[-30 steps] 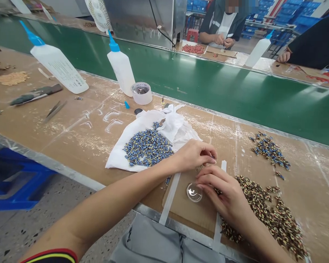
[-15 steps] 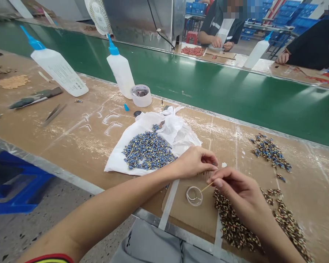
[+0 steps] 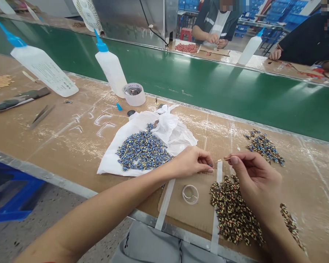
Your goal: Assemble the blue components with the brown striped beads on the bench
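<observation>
My right hand pinches a thin wooden stick, like a toothpick, pointing left toward my other hand. My left hand has its fingers closed on a small blue piece, mostly hidden by the fingertips. Below the hands stands a small clear round cup on a cardboard sheet. A heap of small blue-and-yellow pieces lies on a white cloth beside my left hand. Brown-and-yellow small pieces are piled under my right hand and forearm.
Joined blue-and-brown pieces lie at the right. White squeeze bottles, a tape roll and tweezers stand or lie to the left. A green conveyor belt runs behind; a co-worker sits across it.
My right hand has moved the stick up and away from the cup, and its tip now points at my left fingers. My left hand stays closed near the same spot. The view has shifted slightly.
</observation>
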Action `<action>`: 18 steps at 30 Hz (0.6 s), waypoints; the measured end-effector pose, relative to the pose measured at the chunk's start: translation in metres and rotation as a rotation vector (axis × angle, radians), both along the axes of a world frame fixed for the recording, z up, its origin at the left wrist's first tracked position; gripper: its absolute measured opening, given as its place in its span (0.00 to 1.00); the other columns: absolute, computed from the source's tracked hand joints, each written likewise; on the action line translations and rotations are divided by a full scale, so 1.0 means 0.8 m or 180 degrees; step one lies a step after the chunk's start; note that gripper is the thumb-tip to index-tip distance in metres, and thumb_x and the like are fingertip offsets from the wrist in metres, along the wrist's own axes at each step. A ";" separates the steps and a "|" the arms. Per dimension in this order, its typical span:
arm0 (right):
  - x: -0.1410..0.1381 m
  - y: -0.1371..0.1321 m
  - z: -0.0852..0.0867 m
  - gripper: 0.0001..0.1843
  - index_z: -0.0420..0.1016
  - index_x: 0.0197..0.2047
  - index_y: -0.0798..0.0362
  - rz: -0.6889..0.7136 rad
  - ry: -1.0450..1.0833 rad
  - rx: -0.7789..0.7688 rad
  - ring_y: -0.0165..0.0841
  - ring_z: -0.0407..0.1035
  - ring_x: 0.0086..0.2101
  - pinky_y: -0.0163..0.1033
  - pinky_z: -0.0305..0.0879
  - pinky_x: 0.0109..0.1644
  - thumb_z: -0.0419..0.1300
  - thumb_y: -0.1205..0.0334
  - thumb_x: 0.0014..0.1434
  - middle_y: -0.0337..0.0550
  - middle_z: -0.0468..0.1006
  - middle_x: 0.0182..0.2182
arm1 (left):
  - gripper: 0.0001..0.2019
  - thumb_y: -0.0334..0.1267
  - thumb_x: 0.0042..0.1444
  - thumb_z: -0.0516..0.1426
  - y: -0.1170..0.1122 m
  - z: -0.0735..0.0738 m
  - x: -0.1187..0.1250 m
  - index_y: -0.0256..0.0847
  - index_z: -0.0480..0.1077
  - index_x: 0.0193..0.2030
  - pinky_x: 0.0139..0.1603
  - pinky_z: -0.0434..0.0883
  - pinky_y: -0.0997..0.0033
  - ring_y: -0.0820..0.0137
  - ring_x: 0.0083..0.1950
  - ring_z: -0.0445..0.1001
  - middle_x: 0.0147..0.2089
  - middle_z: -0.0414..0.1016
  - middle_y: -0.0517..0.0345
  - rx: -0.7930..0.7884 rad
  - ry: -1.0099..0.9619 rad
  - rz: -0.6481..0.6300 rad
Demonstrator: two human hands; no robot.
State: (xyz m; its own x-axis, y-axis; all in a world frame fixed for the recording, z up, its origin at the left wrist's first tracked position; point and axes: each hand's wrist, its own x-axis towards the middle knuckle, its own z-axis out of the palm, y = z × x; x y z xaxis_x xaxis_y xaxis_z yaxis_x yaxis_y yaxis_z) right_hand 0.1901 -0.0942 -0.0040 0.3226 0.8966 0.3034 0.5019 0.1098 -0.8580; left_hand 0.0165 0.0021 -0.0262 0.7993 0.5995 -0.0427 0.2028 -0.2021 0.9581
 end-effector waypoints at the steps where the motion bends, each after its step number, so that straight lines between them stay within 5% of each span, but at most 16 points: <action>1: 0.000 -0.001 -0.001 0.07 0.75 0.39 0.49 0.0036 -0.0078 -0.0026 0.36 0.74 0.37 0.42 0.69 0.42 0.62 0.56 0.61 0.43 0.80 0.36 | 0.06 0.35 0.53 0.62 0.000 0.001 0.000 0.35 0.76 0.37 0.34 0.65 0.75 0.74 0.32 0.71 0.31 0.77 0.58 0.0029 0.0015 -0.0007; 18: 0.001 0.001 -0.003 0.05 0.75 0.38 0.48 0.0258 -0.0739 -0.0203 0.32 0.74 0.32 0.36 0.66 0.37 0.61 0.57 0.61 0.38 0.80 0.33 | 0.07 0.35 0.53 0.62 0.001 0.001 -0.002 0.35 0.76 0.37 0.34 0.65 0.76 0.74 0.33 0.71 0.31 0.76 0.58 -0.0002 0.0015 -0.0066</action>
State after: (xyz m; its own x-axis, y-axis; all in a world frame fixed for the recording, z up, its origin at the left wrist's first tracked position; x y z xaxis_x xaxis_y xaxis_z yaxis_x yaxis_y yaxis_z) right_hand 0.1912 -0.0934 -0.0061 0.1771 0.9364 0.3031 0.6780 0.1071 -0.7272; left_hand 0.0151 0.0030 -0.0257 0.8114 0.5826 -0.0469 0.2032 -0.2059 0.9573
